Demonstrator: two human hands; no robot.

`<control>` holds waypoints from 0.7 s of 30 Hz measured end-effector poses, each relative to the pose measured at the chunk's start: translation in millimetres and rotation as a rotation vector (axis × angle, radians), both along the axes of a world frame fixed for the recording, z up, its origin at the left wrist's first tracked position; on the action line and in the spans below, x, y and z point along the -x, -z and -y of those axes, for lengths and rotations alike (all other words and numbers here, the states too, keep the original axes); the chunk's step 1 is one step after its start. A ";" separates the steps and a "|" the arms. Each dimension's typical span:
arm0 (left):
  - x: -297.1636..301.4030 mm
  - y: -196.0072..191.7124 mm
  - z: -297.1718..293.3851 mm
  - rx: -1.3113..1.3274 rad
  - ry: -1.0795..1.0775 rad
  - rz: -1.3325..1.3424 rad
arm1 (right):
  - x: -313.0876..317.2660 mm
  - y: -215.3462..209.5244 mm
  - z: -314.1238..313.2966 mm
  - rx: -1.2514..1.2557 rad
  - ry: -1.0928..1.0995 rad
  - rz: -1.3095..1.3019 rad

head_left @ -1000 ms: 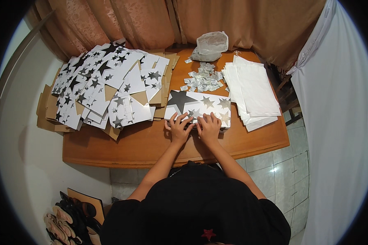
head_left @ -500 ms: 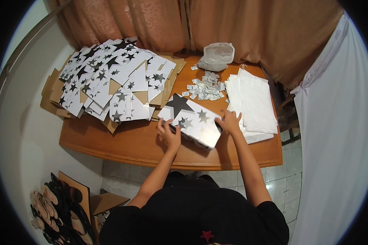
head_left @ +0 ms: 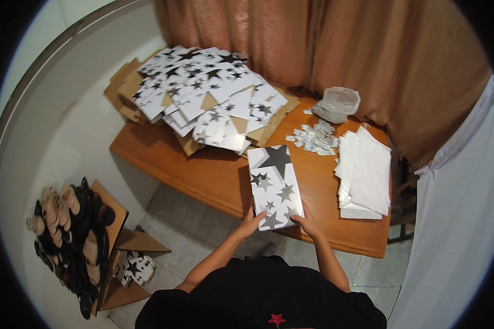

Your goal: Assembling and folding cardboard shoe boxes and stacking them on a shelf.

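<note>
Between my hands is a closed white shoe box (head_left: 274, 189) printed with black and grey stars. It is held over the table's front edge, its long side pointing away from me. My left hand (head_left: 250, 222) grips the near left corner, with the thumb on top. My right hand (head_left: 307, 219) holds the near right corner, thumb also on the lid. The fingers under the box are hidden. Beyond the box, a large pile of flat star-printed cardboard sheets (head_left: 214, 77) covers the table's left part.
Small white packets (head_left: 315, 138) lie heaped by a clear plastic bag (head_left: 337, 104). White paper sheets (head_left: 365, 172) are stacked on the table's (head_left: 164, 156) right. At lower left, sandals (head_left: 66, 219) sit on an open carton (head_left: 142, 241) holding star-printed pieces. Brown curtains (head_left: 274, 44) hang behind.
The box has turned from slantwise to nearly lengthwise and come nearer to me, past the table edge. Both hands shifted to its near end. The whole view has swung toward the left.
</note>
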State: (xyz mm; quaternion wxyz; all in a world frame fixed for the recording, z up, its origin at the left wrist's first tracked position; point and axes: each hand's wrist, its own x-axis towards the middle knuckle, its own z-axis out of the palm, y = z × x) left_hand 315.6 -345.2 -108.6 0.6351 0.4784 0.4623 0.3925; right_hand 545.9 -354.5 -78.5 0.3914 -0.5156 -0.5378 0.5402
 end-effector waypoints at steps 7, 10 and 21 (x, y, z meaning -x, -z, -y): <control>115.5 -46.7 102.2 -0.021 -0.091 0.076 | 99.9 5.6 86.0 -0.138 -0.169 -0.111; 187.3 -72.5 172.3 -0.099 -0.190 0.000 | 183.7 -6.7 120.4 -0.181 -0.284 -0.193; 385.1 -185.6 461.8 -0.250 -0.988 -0.065 | 486.2 -105.8 263.7 -0.548 -0.981 -0.330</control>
